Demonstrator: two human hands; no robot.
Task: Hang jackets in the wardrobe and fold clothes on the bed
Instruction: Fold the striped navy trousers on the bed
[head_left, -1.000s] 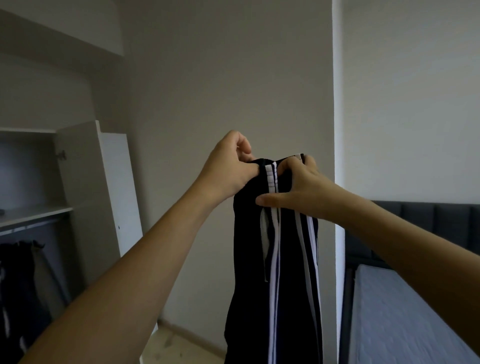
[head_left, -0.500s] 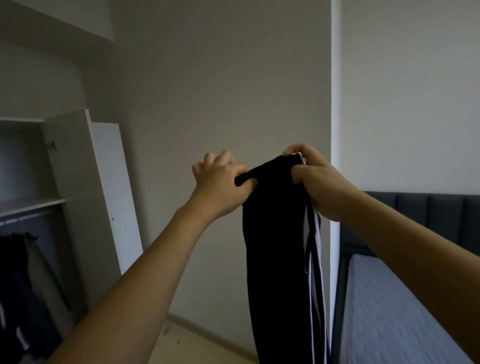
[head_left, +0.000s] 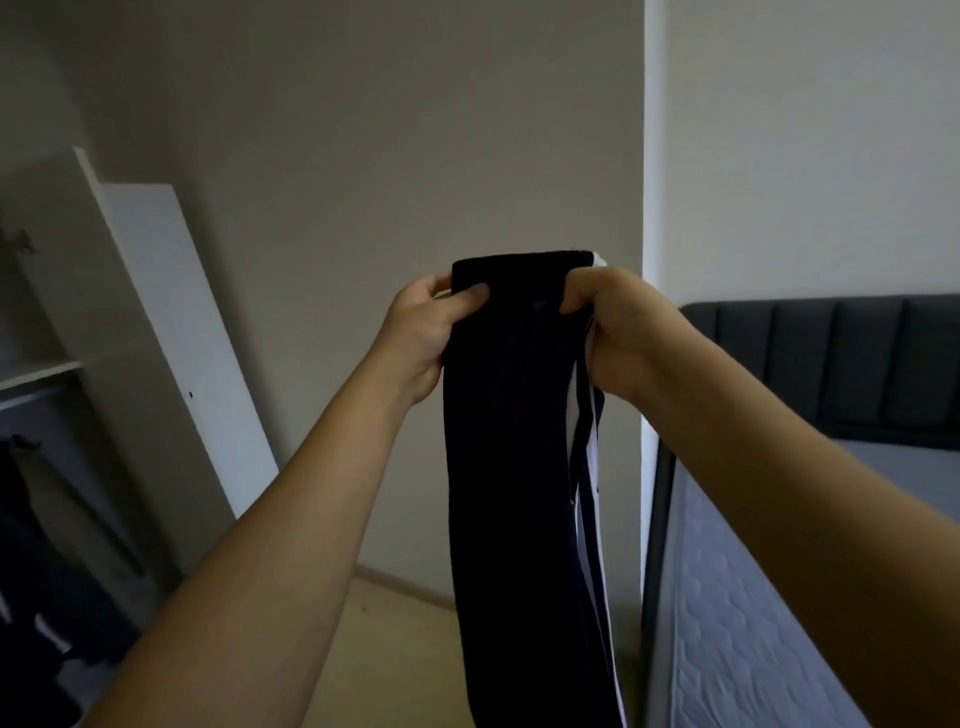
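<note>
Dark navy fabric trousers with white side stripes (head_left: 514, 441), held up beside grey quilted bed (head_left: 753, 597); top corners pinched by left hand (head_left: 423, 332) and right hand (head_left: 618, 332), fingers curled closed. Folding step probably starting; next, laying flat on bed.

My left hand (head_left: 423, 332) and right hand (head_left: 618, 332) are bare, with no gloves, rings or watch on either. Both my forearms are uncovered as far as they show, with no sleeve in sight. My left thumbnail is short and plain.
</note>
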